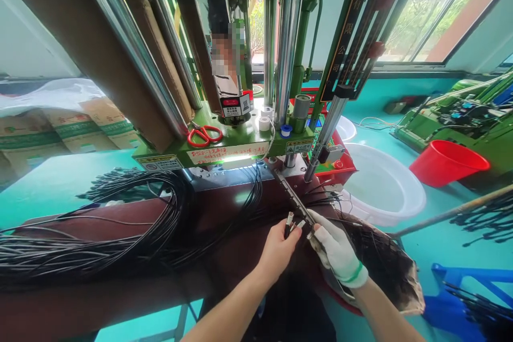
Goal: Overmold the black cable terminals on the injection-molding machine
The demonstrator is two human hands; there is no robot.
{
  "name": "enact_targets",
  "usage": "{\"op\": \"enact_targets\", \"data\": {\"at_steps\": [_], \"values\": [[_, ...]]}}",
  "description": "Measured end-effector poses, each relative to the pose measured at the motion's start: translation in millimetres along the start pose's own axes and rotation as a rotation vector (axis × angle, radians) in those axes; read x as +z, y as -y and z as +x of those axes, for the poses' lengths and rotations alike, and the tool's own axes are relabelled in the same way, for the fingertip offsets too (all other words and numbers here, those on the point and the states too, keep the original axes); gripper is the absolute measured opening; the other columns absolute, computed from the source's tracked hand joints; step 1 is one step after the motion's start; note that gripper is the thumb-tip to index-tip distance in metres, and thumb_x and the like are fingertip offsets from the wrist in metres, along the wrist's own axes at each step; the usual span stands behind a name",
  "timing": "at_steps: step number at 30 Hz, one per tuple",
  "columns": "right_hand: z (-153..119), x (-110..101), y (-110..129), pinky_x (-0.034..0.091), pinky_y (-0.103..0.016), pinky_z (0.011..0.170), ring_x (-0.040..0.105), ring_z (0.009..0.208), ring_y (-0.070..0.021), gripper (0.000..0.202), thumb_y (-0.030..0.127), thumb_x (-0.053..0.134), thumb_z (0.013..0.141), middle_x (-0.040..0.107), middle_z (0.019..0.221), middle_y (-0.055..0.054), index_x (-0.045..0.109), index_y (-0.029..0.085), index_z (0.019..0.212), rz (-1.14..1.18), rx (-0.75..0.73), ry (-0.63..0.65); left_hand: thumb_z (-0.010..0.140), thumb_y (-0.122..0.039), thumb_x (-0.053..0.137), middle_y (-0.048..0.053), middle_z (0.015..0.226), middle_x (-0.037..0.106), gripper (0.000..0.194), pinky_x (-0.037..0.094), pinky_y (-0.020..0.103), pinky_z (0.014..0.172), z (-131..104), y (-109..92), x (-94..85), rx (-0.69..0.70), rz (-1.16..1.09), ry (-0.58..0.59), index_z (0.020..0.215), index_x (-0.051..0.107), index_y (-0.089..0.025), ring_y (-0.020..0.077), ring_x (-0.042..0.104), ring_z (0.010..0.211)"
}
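Note:
My bare left hand (279, 248) is closed on small black connectors (289, 224) with metal ends that stick out past the fingertips. Just to its right, my right hand (336, 248), in a white glove with a green cuff, grips the near end of a long narrow metal bar (292, 195). The bar slants up and away to the base of the green machine (240, 141). Thin black cables (256, 187) hang from the machine and run left across the dark red table (224, 278).
A large coil of black cables (172, 214) lies at the left of the table. Red-handled scissors (204, 135) rest on the machine. At the right are a white tub (380, 184), a red bucket (449, 163) and a dark-lined box (414, 288).

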State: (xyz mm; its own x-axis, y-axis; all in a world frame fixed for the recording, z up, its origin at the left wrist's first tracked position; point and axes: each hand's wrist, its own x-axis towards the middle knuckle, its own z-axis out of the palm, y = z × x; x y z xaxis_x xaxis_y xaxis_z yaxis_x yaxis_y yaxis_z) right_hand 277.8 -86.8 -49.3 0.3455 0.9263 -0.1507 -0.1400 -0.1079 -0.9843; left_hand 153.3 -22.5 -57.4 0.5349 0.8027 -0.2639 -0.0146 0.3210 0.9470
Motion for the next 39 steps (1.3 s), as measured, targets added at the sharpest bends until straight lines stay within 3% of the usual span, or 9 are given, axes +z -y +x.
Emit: {"op": "enact_targets", "data": {"at_steps": [8,14,21,24,26,28,31,34,39], "values": [[0.0,1.1,1.4,0.017,-0.015,0.027,0.024,0.03,-0.0021,0.06,0.048,0.049,0.079,0.043,0.048,0.006,0.041,0.012,0.127,-0.043,0.019,0.02,0.061,-0.042,0.066,-0.005,0.046,0.042,0.03,0.021,0.019,0.041,1.4,3.4,-1.3,0.021,0.009,-0.076,0.061,0.051,-0.017,0.0075,0.034,0.044],[2.4,-0.4,-13.2,0.035,-0.023,0.047,0.038,0.051,-0.0084,0.05,0.041,0.047,0.084,0.046,0.058,0.002,0.045,0.013,0.126,-0.207,-0.193,0.067,0.063,-0.041,0.065,-0.006,0.045,0.041,0.029,0.022,0.019,0.041,0.3,0.6,-4.8,-0.002,0.022,-0.066,0.06,0.05,-0.017,0.0067,0.033,0.043],[1.3,3.9,5.4,0.017,-0.017,0.027,0.026,0.032,-0.0039,0.065,0.049,0.053,0.075,0.043,0.049,0.005,0.043,0.009,0.124,-0.04,0.065,-0.012,0.074,-0.045,0.053,-0.004,0.055,0.045,0.032,0.033,0.02,0.046,-10.7,-9.5,-15.9,0.057,0.06,0.047,0.079,0.059,-0.014,0.0081,0.041,0.048],[2.0,2.7,6.2,0.016,-0.016,0.026,0.024,0.029,-0.0023,0.069,0.052,0.054,0.073,0.043,0.048,0.006,0.041,0.009,0.125,-0.022,0.079,-0.006,0.074,-0.045,0.054,-0.002,0.063,0.049,0.036,0.039,0.021,0.052,-14.6,-18.2,-27.7,0.041,-0.104,-0.015,0.094,0.057,-0.016,0.0097,0.047,0.056],[2.5,2.0,4.2,0.016,-0.015,0.026,0.024,0.029,-0.0019,0.07,0.053,0.055,0.072,0.045,0.049,0.005,0.041,0.009,0.124,-0.022,0.078,0.004,0.074,-0.046,0.053,-0.006,0.055,0.043,0.038,0.036,0.019,0.046,-14.3,-23.4,-31.3,0.045,-0.279,-0.1,0.101,0.051,-0.018,0.0071,0.041,0.048],[2.5,1.6,2.4,0.016,-0.015,0.026,0.025,0.03,-0.0017,0.071,0.054,0.056,0.071,0.045,0.05,0.005,0.042,0.008,0.124,-0.024,0.069,0.011,0.074,-0.046,0.054,-0.011,0.047,0.03,0.034,0.022,0.016,0.036,-11.6,-26.2,-29.0,-0.004,-0.381,-0.126,0.096,0.045,-0.022,0.0041,0.025,0.038],[1.8,1.0,1.4,0.017,-0.014,0.027,0.026,0.032,-0.0017,0.071,0.053,0.056,0.072,0.046,0.052,0.004,0.04,0.009,0.125,-0.034,0.064,0.021,0.07,-0.047,0.058,-0.013,0.044,0.022,0.033,0.005,0.016,0.033,-5.4,-24.9,-18.2,-0.153,-0.35,-0.032,0.077,0.036,-0.024,0.0026,0.011,0.035],[0.8,-0.1,1.3,0.019,-0.015,0.026,0.027,0.032,-0.0017,0.069,0.052,0.054,0.074,0.047,0.053,0.004,0.038,0.009,0.127,-0.062,0.068,0.037,0.068,-0.046,0.059,-0.013,0.042,0.022,0.035,0.003,0.016,0.033,-0.3,-21.1,-9.3,-0.214,-0.282,0.046,0.07,0.034,-0.022,0.0019,0.011,0.034],[0.0,-2.1,-0.6,0.017,-0.015,0.027,0.027,0.034,-0.0028,0.066,0.05,0.053,0.077,0.046,0.053,0.003,0.038,0.009,0.126,-0.07,0.052,0.045,0.061,-0.047,0.064,-0.013,0.039,0.023,0.037,0.004,0.016,0.033,3.0,-19.9,-9.5,-0.221,-0.288,0.045,0.068,0.04,-0.02,0.001,0.013,0.033]]}}
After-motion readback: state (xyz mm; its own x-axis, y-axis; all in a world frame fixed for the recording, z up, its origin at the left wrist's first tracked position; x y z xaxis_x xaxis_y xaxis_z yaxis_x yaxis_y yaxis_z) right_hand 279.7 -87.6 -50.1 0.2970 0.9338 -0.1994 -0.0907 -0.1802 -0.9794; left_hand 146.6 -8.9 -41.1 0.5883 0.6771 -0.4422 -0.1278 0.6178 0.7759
